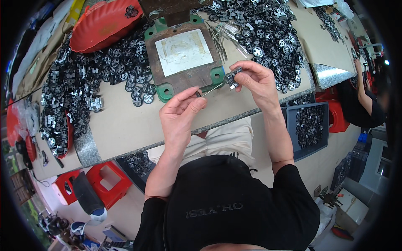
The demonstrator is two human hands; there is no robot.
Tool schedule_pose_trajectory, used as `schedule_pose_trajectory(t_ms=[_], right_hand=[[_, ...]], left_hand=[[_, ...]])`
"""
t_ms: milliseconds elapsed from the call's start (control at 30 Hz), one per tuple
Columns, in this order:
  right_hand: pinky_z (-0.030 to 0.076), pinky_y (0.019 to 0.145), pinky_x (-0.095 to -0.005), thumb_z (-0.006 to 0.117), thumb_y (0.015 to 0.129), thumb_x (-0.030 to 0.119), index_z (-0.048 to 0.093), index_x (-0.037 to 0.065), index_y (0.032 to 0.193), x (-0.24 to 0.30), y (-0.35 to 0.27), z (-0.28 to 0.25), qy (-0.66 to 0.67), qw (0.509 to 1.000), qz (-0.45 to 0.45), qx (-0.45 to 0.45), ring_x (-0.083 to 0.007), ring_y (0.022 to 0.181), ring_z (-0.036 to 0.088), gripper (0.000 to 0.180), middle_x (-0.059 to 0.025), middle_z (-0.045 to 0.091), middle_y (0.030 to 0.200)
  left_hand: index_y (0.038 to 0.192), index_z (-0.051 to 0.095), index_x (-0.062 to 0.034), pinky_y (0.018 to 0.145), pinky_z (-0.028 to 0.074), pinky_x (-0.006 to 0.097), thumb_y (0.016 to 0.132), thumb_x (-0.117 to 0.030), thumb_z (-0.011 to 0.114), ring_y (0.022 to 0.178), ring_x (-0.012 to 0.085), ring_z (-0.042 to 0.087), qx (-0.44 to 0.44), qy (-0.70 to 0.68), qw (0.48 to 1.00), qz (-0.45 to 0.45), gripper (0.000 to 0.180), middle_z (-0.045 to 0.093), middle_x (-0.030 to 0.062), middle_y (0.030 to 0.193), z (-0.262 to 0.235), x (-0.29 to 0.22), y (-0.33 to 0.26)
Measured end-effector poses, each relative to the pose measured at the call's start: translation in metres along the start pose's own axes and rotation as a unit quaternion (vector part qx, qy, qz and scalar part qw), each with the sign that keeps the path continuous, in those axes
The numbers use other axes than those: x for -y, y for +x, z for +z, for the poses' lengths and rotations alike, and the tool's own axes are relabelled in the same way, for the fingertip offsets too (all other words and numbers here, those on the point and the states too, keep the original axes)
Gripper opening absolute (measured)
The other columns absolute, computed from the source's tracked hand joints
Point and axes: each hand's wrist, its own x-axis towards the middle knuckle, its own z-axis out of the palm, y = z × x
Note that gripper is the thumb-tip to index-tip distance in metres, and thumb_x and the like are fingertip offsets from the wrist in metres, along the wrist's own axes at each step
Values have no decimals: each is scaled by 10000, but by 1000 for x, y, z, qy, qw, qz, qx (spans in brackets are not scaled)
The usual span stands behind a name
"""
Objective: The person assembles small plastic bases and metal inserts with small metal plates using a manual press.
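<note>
Frame centre: my left grip pinches a thin rod, my right grip a dark part, apparently for alignment.

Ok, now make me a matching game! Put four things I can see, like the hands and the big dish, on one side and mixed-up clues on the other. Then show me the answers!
Things
1. left hand
2. wavy-edged dish
3. right hand
4. flat sheet

Clues
A. red, beside a pile of black wheels
B. white, lying on a brown metal plate
C. pinching a thin rod
D. holding a small dark part

Right pairs: 1-C, 2-A, 3-D, 4-B
</note>
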Motion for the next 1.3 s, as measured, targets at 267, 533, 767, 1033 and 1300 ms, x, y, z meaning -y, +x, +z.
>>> schedule_pose_trajectory(t_ms=[267, 533, 767, 1033, 1300], right_hand=[[484, 577, -185, 608, 816, 44, 602, 0, 1004, -1, 0, 2, -3, 1000, 8, 5, -76, 732, 584, 193, -50, 628, 849], [512, 609, -205, 611, 804, 20, 596, -12, 1008, -2, -1, -2, -15, 999, -19, 31, -92, 767, 592, 207, -70, 615, 946], [519, 611, -217, 595, 813, 11, 587, -20, 1016, -6, -1, -2, 24, 999, -10, 34, -102, 750, 596, 206, -76, 615, 923], [519, 612, -218, 591, 817, 14, 589, -22, 1006, -5, -1, 0, 18, 999, -8, 25, -102, 739, 599, 193, -72, 619, 888], [520, 630, -222, 597, 808, 2, 589, -27, 1007, -4, -3, 2, 1, 999, -28, 24, -110, 751, 599, 201, -76, 612, 911]], left_hand=[[1037, 586, 37, 695, 489, 215, 751, 29, 661, 739, 112, 606, -10, -7, 1000, -24, 296, 637, 80, 828, 3, 2, 0], [1042, 579, 36, 701, 492, 227, 768, 7, 651, 736, 124, 611, -9, -20, 999, -33, 285, 640, 92, 827, 3, 0, 0], [1041, 578, 35, 707, 496, 237, 774, 4, 645, 741, 134, 614, -4, -36, 999, -39, 277, 640, 91, 826, 3, 0, 0], [1040, 577, 35, 706, 496, 234, 769, 11, 648, 746, 135, 618, -6, -31, 999, -36, 281, 641, 95, 827, 3, 0, -1], [1039, 576, 35, 701, 498, 236, 769, 9, 648, 746, 135, 618, -6, -19, 999, -25, 281, 642, 96, 824, 3, 1, -1]])
